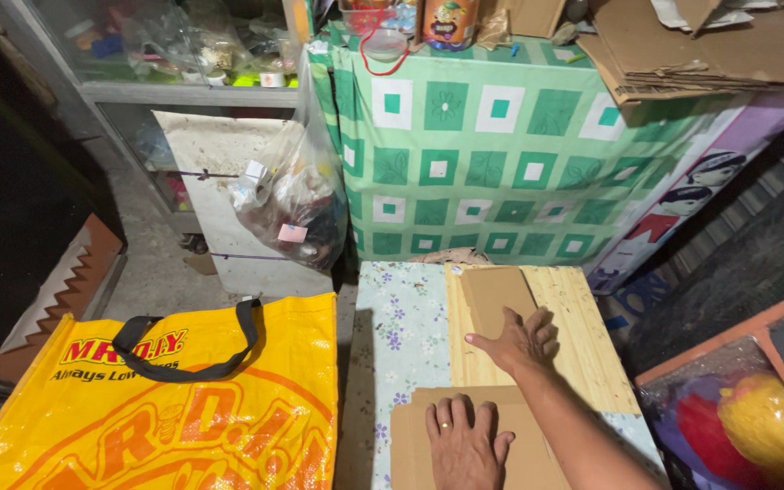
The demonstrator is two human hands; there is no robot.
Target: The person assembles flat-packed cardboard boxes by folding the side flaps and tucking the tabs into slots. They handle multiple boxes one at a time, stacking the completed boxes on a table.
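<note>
My left hand [463, 443] lies flat, fingers together, on a brown cardboard sheet [519, 454] at the near edge of a low table. My right hand [521, 342] reaches forward and rests palm down on the near end of a smaller cardboard strip [492, 295]. That strip lies on a pale wooden board [583, 336]. The board sits on a floral cloth [401, 327] that covers the table. Neither hand grips anything; both press flat.
A large yellow shopping bag [183, 408] with black handles stands at the left. Behind the table hangs a green checked cloth [501, 154] under stacked cardboard [710, 45]. A clear plastic bag of items [288, 200] leans by a white panel. Colourful fabric [755, 417] lies at the right.
</note>
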